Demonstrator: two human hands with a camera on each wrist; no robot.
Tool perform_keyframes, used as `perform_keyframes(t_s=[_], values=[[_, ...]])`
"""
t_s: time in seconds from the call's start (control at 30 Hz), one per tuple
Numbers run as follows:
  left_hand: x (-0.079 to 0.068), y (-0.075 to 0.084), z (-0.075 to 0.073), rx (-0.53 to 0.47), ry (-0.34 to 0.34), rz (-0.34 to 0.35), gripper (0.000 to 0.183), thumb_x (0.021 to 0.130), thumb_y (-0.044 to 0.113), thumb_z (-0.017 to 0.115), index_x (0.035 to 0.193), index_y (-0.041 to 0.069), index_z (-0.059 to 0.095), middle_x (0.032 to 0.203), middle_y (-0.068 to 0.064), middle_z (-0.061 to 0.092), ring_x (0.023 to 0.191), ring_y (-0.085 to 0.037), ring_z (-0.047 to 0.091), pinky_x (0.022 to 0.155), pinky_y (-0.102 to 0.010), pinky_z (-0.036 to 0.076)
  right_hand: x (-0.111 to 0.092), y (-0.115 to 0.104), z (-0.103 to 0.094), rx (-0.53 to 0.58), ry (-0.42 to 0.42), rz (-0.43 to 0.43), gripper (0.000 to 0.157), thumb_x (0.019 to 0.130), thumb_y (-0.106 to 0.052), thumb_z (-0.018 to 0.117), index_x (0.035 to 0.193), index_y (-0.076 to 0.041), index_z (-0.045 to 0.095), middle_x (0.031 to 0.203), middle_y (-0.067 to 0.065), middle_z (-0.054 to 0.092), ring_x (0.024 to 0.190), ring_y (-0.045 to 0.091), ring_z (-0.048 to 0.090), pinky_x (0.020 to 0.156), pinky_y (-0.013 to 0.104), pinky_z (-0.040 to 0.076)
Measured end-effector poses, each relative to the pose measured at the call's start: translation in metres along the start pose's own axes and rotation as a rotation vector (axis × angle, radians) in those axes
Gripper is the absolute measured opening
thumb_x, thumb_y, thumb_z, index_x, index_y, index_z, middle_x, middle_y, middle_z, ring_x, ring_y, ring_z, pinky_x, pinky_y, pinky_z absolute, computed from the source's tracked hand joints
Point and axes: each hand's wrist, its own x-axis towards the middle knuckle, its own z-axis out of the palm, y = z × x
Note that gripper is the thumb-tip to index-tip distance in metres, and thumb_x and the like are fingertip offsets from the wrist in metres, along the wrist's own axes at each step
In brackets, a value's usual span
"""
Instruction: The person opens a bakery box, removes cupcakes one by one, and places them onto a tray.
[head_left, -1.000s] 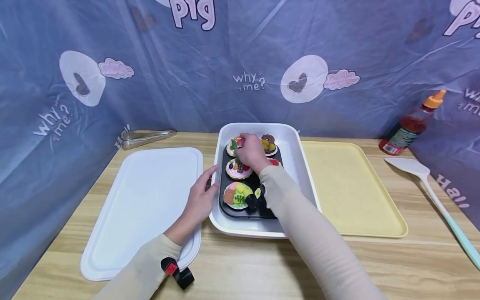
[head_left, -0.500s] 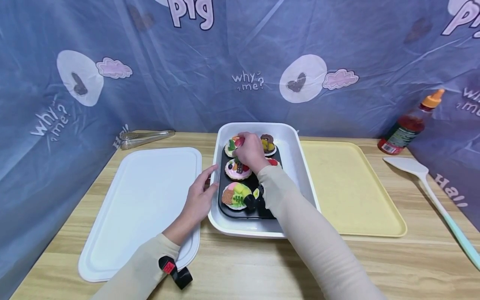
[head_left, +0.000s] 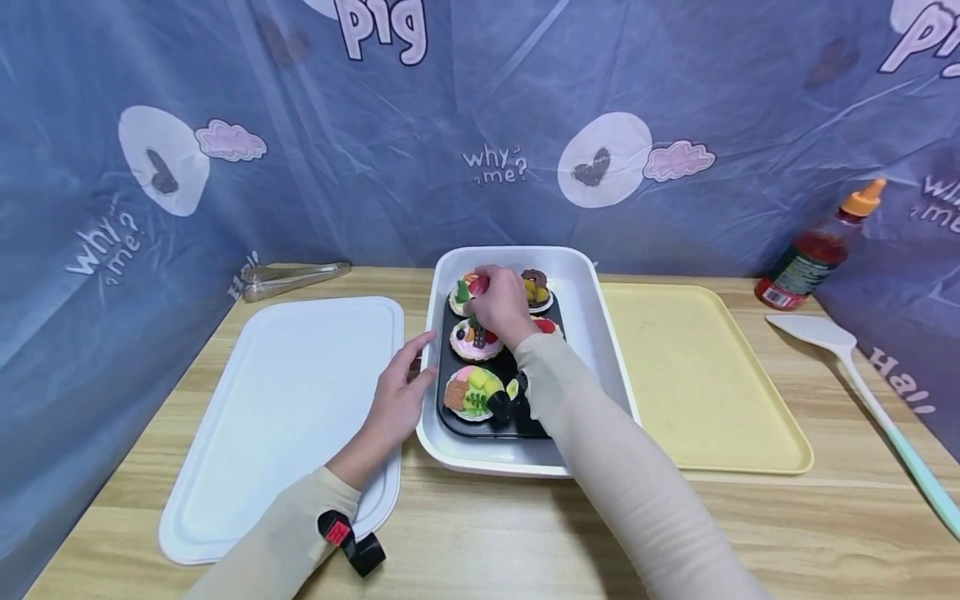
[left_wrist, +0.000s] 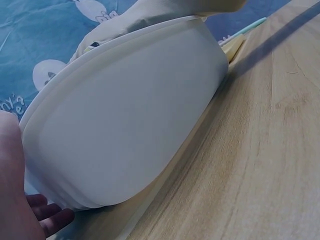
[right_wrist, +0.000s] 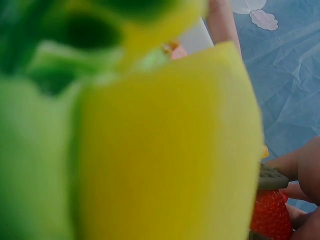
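My right hand [head_left: 502, 304] reaches into a deep white tub [head_left: 592, 350] and pinches at the far-left toy fruit tart [head_left: 461, 300]. Part of that tart is hidden behind the fingers. It stands in a black muffin tray [head_left: 480, 429] inside the tub. Nearer sit a pink-topped tart [head_left: 468, 346] and one with yellow and green pieces [head_left: 474, 396]. In the right wrist view, blurred yellow and green toppings fill the foreground, with a strawberry [right_wrist: 271, 215] beside the fingers. My left hand [head_left: 397, 396] rests against the tub's left side, fingers loosely spread; the left wrist view shows fingertips [left_wrist: 56, 222] low along its outer wall.
A white tray [head_left: 292, 400] lies left, a yellow tray [head_left: 697, 375] right. Metal tongs [head_left: 292, 279] lie at the back left. A sauce bottle [head_left: 810, 254] and a white spatula [head_left: 862, 375] with a mint handle are at far right. A patterned blue cloth [head_left: 420, 192] hangs behind.
The head view has shifted very slightly. Both hands, the tub and the tarts otherwise stay where they were.
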Motion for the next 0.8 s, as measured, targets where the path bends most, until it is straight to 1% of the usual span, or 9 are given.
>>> perform_keyframes(t_s=[0.23, 0.4, 0.63, 0.8], values=[[0.0, -0.0003, 0.0003, -0.003, -0.004, -0.005, 0.055, 0.098, 0.006, 0.052, 0.152, 0.01, 0.044, 0.153, -0.018, 0.045, 0.133, -0.034, 0.049, 0.114, -0.051, 0.038, -0.0006, 0.001, 0.0003, -0.014, 0.013, -0.039, 0.06, 0.078, -0.01, 0.085, 0.135, -0.008, 0.064, 0.128, 0.012, 0.067, 0.118, 0.027, 0.06, 0.1, 0.039, 0.052], [-0.0001, -0.001, 0.0002, -0.001, -0.006, -0.002, 0.055, 0.097, 0.005, 0.051, 0.152, 0.01, 0.044, 0.152, -0.019, 0.046, 0.131, -0.035, 0.05, 0.113, -0.051, 0.039, -0.0025, 0.0009, -0.0004, -0.002, 0.031, -0.066, 0.06, 0.078, -0.012, 0.085, 0.135, -0.007, 0.064, 0.129, 0.013, 0.067, 0.117, 0.027, 0.062, 0.101, 0.039, 0.052], [-0.0015, 0.0001, -0.0009, 0.011, -0.011, 0.013, 0.054, 0.098, 0.007, 0.05, 0.152, 0.009, 0.043, 0.153, -0.019, 0.044, 0.133, -0.036, 0.049, 0.114, -0.053, 0.037, -0.0039, -0.001, -0.0018, 0.03, 0.089, -0.11, 0.063, 0.078, -0.015, 0.087, 0.136, -0.008, 0.064, 0.132, 0.012, 0.067, 0.12, 0.026, 0.061, 0.104, 0.039, 0.05], [-0.0005, -0.0013, -0.0003, 0.008, -0.009, 0.01, 0.055, 0.098, 0.006, 0.051, 0.152, 0.01, 0.043, 0.153, -0.019, 0.045, 0.133, -0.036, 0.049, 0.114, -0.052, 0.037, -0.0045, -0.0028, -0.0071, 0.059, 0.118, -0.119, 0.062, 0.077, -0.017, 0.087, 0.134, -0.009, 0.066, 0.131, 0.011, 0.068, 0.119, 0.025, 0.062, 0.104, 0.038, 0.049]])
